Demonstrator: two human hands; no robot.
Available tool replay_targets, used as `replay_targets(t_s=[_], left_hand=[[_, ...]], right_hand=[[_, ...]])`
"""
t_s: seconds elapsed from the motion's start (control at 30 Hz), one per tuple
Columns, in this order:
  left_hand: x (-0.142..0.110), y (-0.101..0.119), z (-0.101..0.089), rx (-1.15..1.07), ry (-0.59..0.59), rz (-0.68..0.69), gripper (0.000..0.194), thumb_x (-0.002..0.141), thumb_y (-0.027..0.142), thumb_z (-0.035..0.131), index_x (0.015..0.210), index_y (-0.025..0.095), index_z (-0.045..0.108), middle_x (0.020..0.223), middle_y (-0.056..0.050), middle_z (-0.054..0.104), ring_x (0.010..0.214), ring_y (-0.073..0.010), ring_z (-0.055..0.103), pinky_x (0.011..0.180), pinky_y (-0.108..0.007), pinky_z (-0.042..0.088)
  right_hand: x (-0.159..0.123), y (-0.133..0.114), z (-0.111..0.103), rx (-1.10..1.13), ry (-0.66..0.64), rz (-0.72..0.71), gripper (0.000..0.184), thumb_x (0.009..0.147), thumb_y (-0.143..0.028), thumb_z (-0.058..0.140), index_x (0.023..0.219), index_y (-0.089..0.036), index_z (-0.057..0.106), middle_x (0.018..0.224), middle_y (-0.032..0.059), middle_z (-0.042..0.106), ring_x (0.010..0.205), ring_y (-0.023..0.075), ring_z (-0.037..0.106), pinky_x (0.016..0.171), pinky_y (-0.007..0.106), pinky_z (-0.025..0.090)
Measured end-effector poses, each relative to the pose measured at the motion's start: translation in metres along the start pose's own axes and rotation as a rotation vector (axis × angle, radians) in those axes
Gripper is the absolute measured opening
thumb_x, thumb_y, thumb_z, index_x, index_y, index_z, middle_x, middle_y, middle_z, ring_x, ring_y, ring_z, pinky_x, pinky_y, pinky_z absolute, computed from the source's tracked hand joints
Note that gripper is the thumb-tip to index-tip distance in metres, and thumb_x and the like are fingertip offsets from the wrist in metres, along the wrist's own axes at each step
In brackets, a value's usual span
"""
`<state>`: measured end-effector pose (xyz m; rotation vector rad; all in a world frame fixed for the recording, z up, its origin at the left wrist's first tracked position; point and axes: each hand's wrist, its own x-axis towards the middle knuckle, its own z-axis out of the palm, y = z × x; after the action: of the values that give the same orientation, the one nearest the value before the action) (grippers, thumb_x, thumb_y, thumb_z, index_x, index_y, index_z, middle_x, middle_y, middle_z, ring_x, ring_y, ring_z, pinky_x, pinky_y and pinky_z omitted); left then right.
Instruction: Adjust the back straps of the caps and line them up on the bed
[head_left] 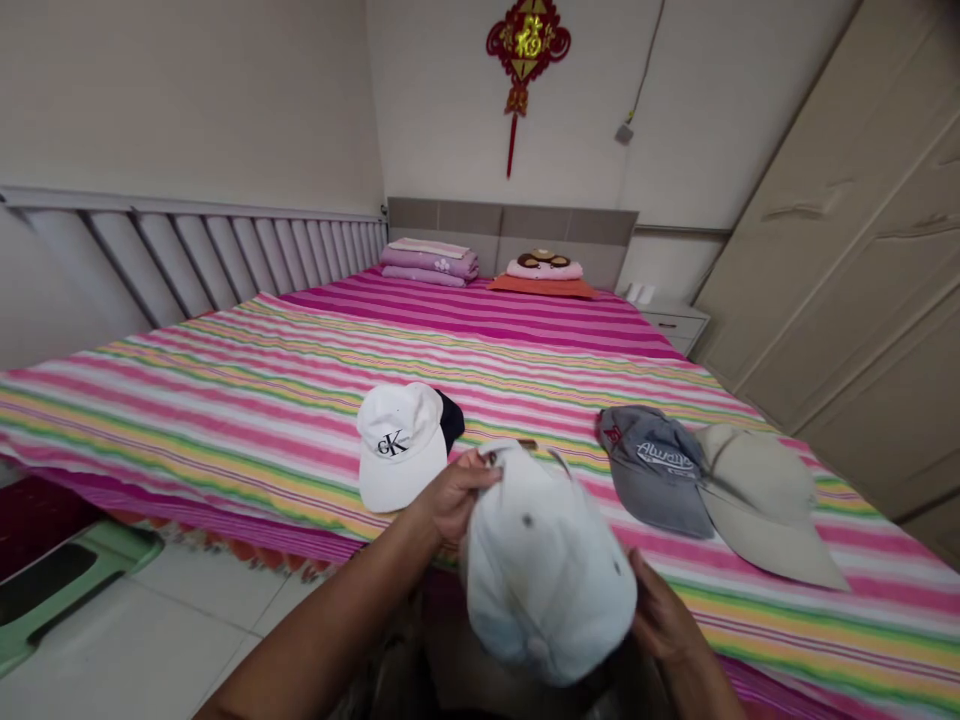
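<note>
A pale blue-white baseball cap (551, 560) is held up in front of me, its rounded crown toward the camera and its back strap at the top. My left hand (461, 495) pinches the cap's edge near the strap. On the opposite side my right hand (660, 610) grips the rim, its fingers partly hidden by the cap. To the left a white cap with black letters (401, 445) lies on the bed, overlapping a dark cap (451, 418). Over on the right, a grey cap with white lettering (656, 470) rests against a beige cap (765, 490).
A striped sheet (247, 400) covers the bed. Folded purple bedding (427, 262) and a pink folded item (544, 270) sit by the headboard (457, 225). A green stool (90, 565) stands at lower left, a nightstand (671, 325) at far right.
</note>
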<state>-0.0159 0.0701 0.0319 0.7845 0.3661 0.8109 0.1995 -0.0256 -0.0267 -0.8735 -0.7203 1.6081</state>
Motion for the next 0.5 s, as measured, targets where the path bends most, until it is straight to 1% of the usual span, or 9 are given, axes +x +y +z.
replay_targets(t_s=[0.07, 0.1, 0.13, 0.17, 0.23, 0.27, 0.33, 0.43, 0.5], left_hand=[[-0.007, -0.011, 0.01, 0.039, -0.094, -0.059, 0.035, 0.052, 0.017, 0.073, 0.086, 0.011, 0.065, 0.068, -0.006, 0.066, 0.058, -0.0145, 0.059, 0.062, -0.026, 0.044], [-0.01, -0.016, 0.014, 0.059, -0.127, -0.09, 0.036, 0.052, 0.015, 0.072, 0.087, 0.01, 0.065, 0.07, -0.007, 0.066, 0.059, -0.0143, 0.059, 0.061, -0.025, 0.044], [-0.013, -0.019, 0.018, 0.075, -0.151, -0.12, 0.037, 0.051, 0.014, 0.072, 0.087, 0.01, 0.065, 0.071, -0.007, 0.066, 0.059, -0.0139, 0.059, 0.06, -0.024, 0.044], [-0.015, -0.022, 0.02, 0.083, -0.168, -0.151, 0.038, 0.05, 0.013, 0.072, 0.087, 0.01, 0.066, 0.071, -0.007, 0.066, 0.059, -0.0136, 0.059, 0.06, -0.024, 0.044], [-0.018, -0.023, 0.021, 0.076, -0.182, -0.191, 0.039, 0.047, 0.015, 0.072, 0.085, 0.009, 0.066, 0.07, -0.008, 0.066, 0.06, -0.0137, 0.058, 0.06, -0.023, 0.043], [-0.019, -0.022, 0.021, 0.074, -0.174, -0.201, 0.038, 0.047, 0.017, 0.073, 0.083, 0.008, 0.066, 0.069, -0.007, 0.065, 0.06, -0.0134, 0.058, 0.059, -0.022, 0.043], [-0.02, -0.021, 0.019, 0.106, -0.123, -0.215, 0.03, 0.051, 0.021, 0.073, 0.077, 0.008, 0.066, 0.062, -0.005, 0.062, 0.054, -0.0103, 0.055, 0.054, -0.019, 0.04], [-0.019, -0.022, 0.017, 0.197, -0.019, -0.232, 0.019, 0.057, 0.023, 0.071, 0.068, 0.01, 0.063, 0.052, 0.0, 0.055, 0.042, -0.0052, 0.045, 0.043, -0.017, 0.032], [-0.018, -0.026, 0.016, 0.219, 0.032, -0.232, 0.019, 0.057, 0.024, 0.072, 0.065, 0.01, 0.06, 0.05, 0.001, 0.053, 0.04, -0.0046, 0.043, 0.041, -0.017, 0.03]], right_hand=[[0.0, -0.02, 0.017, -0.025, -0.088, -0.042, 0.059, 0.058, -0.06, 0.064, 0.101, -0.02, 0.062, 0.104, 0.0107, 0.063, 0.091, 0.0247, 0.057, 0.078, 0.034, 0.043], [0.001, -0.027, 0.026, -0.056, -0.121, -0.048, 0.06, 0.057, -0.06, 0.065, 0.101, -0.019, 0.061, 0.102, 0.0103, 0.063, 0.088, 0.0237, 0.057, 0.075, 0.033, 0.043], [0.002, -0.032, 0.035, -0.111, -0.124, -0.057, 0.057, 0.059, -0.056, 0.066, 0.101, -0.019, 0.061, 0.096, 0.0089, 0.064, 0.08, 0.0209, 0.058, 0.069, 0.03, 0.044], [0.002, -0.035, 0.043, -0.167, -0.106, -0.065, 0.049, 0.061, -0.051, 0.067, 0.097, -0.019, 0.061, 0.086, 0.0067, 0.065, 0.071, 0.0171, 0.057, 0.062, 0.026, 0.043], [0.003, -0.034, 0.054, -0.217, -0.075, -0.06, 0.034, 0.064, -0.044, 0.068, 0.084, -0.017, 0.061, 0.065, 0.0006, 0.061, 0.051, 0.0101, 0.049, 0.048, 0.02, 0.036], [0.003, -0.032, 0.058, -0.221, -0.065, -0.053, 0.03, 0.064, -0.042, 0.068, 0.077, -0.017, 0.059, 0.056, -0.0022, 0.056, 0.045, 0.0078, 0.043, 0.044, 0.018, 0.031], [0.001, -0.027, 0.063, -0.218, -0.058, -0.037, 0.03, 0.063, -0.043, 0.069, 0.069, -0.017, 0.054, 0.048, -0.0056, 0.048, 0.04, 0.0056, 0.034, 0.04, 0.017, 0.025], [-0.001, -0.024, 0.068, -0.269, -0.064, -0.014, 0.032, 0.064, -0.043, 0.068, 0.066, -0.017, 0.049, 0.046, -0.0071, 0.042, 0.039, 0.0048, 0.03, 0.039, 0.017, 0.02], [-0.002, -0.024, 0.07, -0.31, -0.088, -0.001, 0.034, 0.063, -0.042, 0.069, 0.063, -0.017, 0.045, 0.045, -0.0078, 0.039, 0.039, 0.0041, 0.027, 0.039, 0.017, 0.017]])
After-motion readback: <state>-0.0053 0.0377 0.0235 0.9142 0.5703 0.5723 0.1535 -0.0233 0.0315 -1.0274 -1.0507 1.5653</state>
